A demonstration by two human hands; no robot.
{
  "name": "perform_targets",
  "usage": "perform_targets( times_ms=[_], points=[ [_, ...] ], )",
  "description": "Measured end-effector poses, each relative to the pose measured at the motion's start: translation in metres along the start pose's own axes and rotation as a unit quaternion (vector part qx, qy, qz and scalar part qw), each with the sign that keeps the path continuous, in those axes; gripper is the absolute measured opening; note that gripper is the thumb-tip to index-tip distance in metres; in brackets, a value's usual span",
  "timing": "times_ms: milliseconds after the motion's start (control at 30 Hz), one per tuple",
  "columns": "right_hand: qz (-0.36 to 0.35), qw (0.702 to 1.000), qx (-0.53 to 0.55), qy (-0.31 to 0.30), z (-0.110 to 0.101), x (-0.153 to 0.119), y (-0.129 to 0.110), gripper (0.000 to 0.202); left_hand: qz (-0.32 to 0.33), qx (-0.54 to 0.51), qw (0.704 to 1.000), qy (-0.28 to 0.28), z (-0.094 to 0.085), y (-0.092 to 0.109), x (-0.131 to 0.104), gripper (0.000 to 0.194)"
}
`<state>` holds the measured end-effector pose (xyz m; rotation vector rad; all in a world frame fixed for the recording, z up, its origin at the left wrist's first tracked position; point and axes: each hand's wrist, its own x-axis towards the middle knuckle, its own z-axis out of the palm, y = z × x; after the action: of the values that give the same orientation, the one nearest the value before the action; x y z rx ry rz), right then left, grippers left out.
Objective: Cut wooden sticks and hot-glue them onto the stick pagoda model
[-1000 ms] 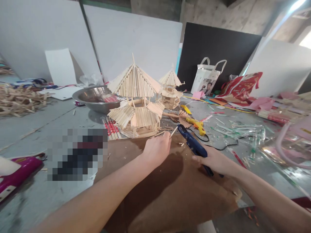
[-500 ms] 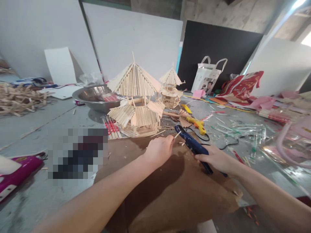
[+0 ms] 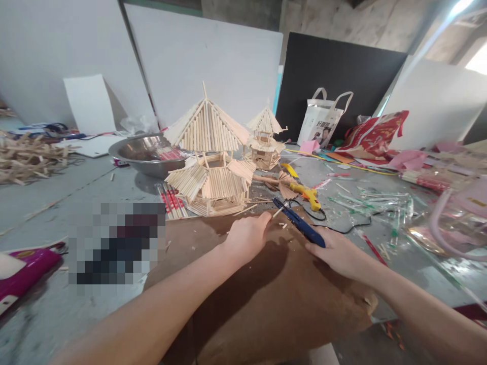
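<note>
Pinches a thin stick (image 3: pixel 277 212) in the left hand (image 3: pixel 247 235) over the far edge of the brown board (image 3: pixel 281 304); wraps the right hand (image 3: pixel 337 249) around a blue cutter (image 3: pixel 304 228) set at the stick's end. Could split the stick if squeezed askew, or nick the left hand by slipping.

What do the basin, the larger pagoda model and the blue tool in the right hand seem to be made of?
Basin: metal, perhaps stainless steel, polished; its grey wall shines.
Larger pagoda model: apparently wooden sticks, unpainted and matt; pale tan rods lie side by side.
Blue tool in the right hand: smooth, dark blue, slightly glossy; plastic or painted metal, the look leaves this open.
</note>
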<state>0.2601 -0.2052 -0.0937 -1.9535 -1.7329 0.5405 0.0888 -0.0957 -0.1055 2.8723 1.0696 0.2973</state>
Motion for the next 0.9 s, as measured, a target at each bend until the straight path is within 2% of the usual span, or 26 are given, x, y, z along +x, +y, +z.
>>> perform_targets(
  times_ms=[600, 700, 767, 833, 900],
  points=[
    [0.011, 0.999, -0.041, -0.001, 0.000, -0.002, -0.002, 0.024, 0.004, 0.004, 1.000, -0.005, 0.001, 0.000, 0.000, 0.021],
    [0.013, 0.999, -0.035, -0.010, 0.000, -0.002, -0.001, 0.026, 0.016, 0.012, 0.999, 0.033, -0.002, 0.002, -0.002, 0.023],
    [0.018, 0.999, -0.027, -0.014, 0.002, -0.003, 0.000, 0.032, 0.052, 0.011, 0.994, 0.096, -0.004, 0.008, -0.007, 0.026],
    [0.005, 1.000, -0.015, -0.021, 0.006, -0.003, 0.000, 0.037, 0.146, 0.001, 0.978, 0.150, -0.005, 0.017, -0.013, 0.028],
    [-0.033, 0.999, -0.009, -0.035, 0.011, -0.002, 0.000, 0.038, 0.260, -0.010, 0.954, 0.150, -0.002, 0.027, -0.019, 0.036]
  ],
)
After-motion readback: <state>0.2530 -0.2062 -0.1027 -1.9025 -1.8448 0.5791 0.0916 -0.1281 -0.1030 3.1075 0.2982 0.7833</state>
